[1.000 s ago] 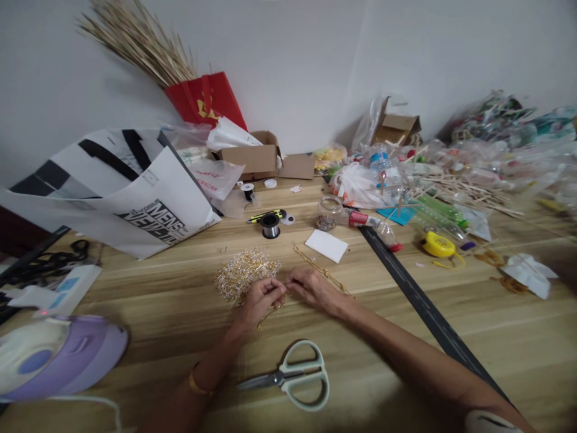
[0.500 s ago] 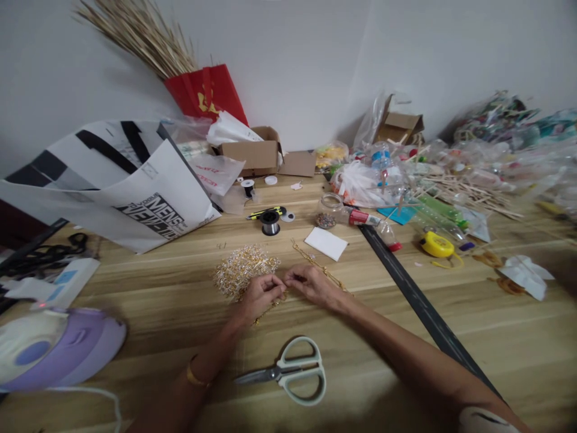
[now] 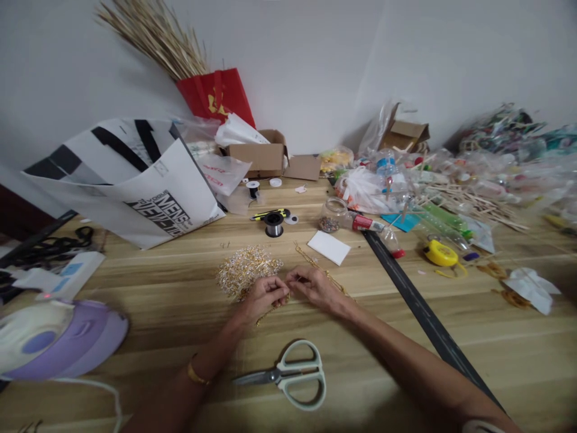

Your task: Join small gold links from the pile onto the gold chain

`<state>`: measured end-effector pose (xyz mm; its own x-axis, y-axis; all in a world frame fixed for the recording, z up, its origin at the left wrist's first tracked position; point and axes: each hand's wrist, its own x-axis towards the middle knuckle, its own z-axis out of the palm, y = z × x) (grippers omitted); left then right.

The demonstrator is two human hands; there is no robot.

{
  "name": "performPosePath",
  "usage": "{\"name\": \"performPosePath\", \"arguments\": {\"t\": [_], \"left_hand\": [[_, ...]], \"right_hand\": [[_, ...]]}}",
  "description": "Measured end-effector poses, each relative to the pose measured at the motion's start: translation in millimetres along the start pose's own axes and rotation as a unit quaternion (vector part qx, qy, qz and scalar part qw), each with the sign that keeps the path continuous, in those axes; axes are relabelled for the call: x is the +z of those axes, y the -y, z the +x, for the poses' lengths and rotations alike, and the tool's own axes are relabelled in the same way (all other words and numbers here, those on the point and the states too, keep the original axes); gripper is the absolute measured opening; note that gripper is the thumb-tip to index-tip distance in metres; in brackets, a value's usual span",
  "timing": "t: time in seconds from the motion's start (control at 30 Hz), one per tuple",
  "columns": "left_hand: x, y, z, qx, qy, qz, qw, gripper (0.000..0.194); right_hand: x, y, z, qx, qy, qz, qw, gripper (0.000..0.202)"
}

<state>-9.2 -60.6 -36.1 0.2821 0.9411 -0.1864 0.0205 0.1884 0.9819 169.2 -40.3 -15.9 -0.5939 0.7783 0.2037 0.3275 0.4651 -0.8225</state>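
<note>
My left hand (image 3: 267, 297) is closed in a pinch, with a short gold beaded chain (image 3: 265, 315) hanging below its fingers. Fingertip to fingertip with it, my right hand (image 3: 312, 285) is also pinched; whatever it grips is too small to make out. Just behind the left hand lies a heap of clear and gold beads (image 3: 246, 270). A longer gold chain (image 3: 331, 278) rests on the table beyond the right hand and runs partly behind it. Scissors with pale handles (image 3: 300, 376) lie nearer to me, blades pointing left.
Behind the hands are a wire spool (image 3: 274, 225), a white card (image 3: 329, 247) and a jar of beads (image 3: 332, 216). A yellow tape measure (image 3: 440, 253) sits to the right. At left stand a white bag (image 3: 148, 204) and a purple appliance (image 3: 85, 337). Plastic bottles crowd the back right.
The view has shifted slightly, so the scene sits a little further right. Both hands stay pinched together at nearly the same spot by the bead heap.
</note>
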Motion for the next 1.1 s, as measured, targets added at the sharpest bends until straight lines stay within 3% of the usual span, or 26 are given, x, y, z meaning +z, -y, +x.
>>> {"name": "performPosePath", "arguments": {"t": [0.5, 0.8, 1.1], "left_hand": [[0.8, -4.1, -3.0, 0.023, -0.031, -0.013, 0.999, 0.023], [0.1, -0.2, -1.7, 0.033, -0.028, 0.001, 0.999, 0.023], [0.8, 0.2, -2.4, 0.031, -0.013, -0.008, 0.999, 0.024]], "right_hand": [[5.1, -11.3, -2.0, -0.021, -0.006, -0.130, 0.991, 0.008], [2.4, -8.3, -1.2, -0.016, -0.006, -0.080, 0.997, 0.010], [1.4, -3.9, -0.9, -0.058, 0.005, -0.095, 0.994, 0.015]]}}
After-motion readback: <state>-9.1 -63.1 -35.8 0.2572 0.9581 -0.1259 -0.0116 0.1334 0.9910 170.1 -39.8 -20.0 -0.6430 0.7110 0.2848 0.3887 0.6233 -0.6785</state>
